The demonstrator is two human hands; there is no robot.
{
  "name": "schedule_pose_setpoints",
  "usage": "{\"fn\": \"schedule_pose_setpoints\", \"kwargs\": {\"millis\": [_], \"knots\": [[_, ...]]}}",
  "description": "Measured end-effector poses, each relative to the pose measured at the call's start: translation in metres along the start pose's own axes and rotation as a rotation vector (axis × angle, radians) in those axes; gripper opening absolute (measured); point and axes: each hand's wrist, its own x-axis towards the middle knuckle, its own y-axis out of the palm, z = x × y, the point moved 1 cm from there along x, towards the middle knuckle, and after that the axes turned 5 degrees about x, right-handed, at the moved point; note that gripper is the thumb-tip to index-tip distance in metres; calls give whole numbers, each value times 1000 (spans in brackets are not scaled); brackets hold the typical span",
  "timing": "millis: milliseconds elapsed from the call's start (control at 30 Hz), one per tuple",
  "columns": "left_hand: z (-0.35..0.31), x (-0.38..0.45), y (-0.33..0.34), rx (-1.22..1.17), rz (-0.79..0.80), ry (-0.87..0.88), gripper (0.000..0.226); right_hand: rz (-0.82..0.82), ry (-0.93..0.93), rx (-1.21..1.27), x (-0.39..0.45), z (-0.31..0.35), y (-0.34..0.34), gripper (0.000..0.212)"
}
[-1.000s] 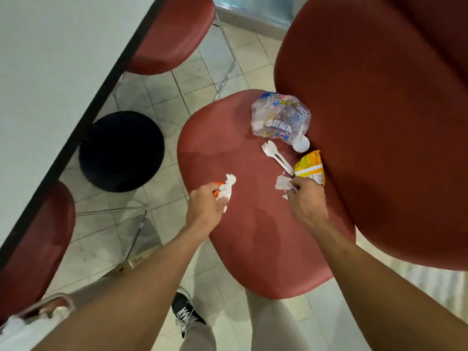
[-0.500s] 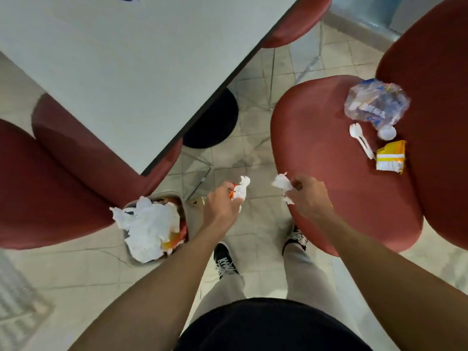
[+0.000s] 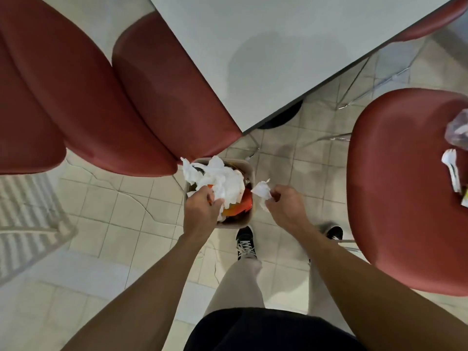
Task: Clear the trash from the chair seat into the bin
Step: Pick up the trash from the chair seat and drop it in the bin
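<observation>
A small beige bin (image 3: 249,171) stands on the floor, heaped with white tissue and orange wrappers. My left hand (image 3: 201,212) hovers over its near left side, fingers curled on a small scrap that is mostly hidden. My right hand (image 3: 286,207) pinches a crumpled white tissue (image 3: 262,190) just over the bin's right rim. On the red chair seat (image 3: 395,198) at the right lie white plastic forks (image 3: 452,168), a crumpled clear plastic bag (image 3: 458,130) and the edge of a yellow packet (image 3: 464,201).
A white table (image 3: 278,46) overhangs the area behind the bin. Two more red chairs (image 3: 101,102) stand at the left, close to the bin. My shoes (image 3: 245,243) are on the tiled floor right in front of the bin. Chrome chair legs (image 3: 329,138) run under the table.
I have turned left from the chair. Both hands have carried their scraps from beside the seat edge to above the bin, which now sits in the middle of the view.
</observation>
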Motion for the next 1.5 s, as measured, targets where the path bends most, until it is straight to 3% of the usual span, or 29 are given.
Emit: {"fn": "schedule_pose_setpoints", "kwargs": {"millis": [167,333,567,800,933,1200,1500], "knots": [[20,17,11,42,103,-22,25,-3,48,13,8,4,38,12],[26,33,29,180,149,99,16,24,96,-20,19,5,62,15],[29,30,29,275,142,134,31,115,123,-65,22,2,69,11],[15,8,2,276,-43,205,27,106,117,49,13,3,46,45],[-2,3,-3,254,53,96,26,101,108,50,7,4,27,49],[-54,-2,22,298,87,193,27,95,139,99,4,-27,-12,63],[-149,-19,103,397,216,420,30,-6,167,125,11,-108,-122,62]]}}
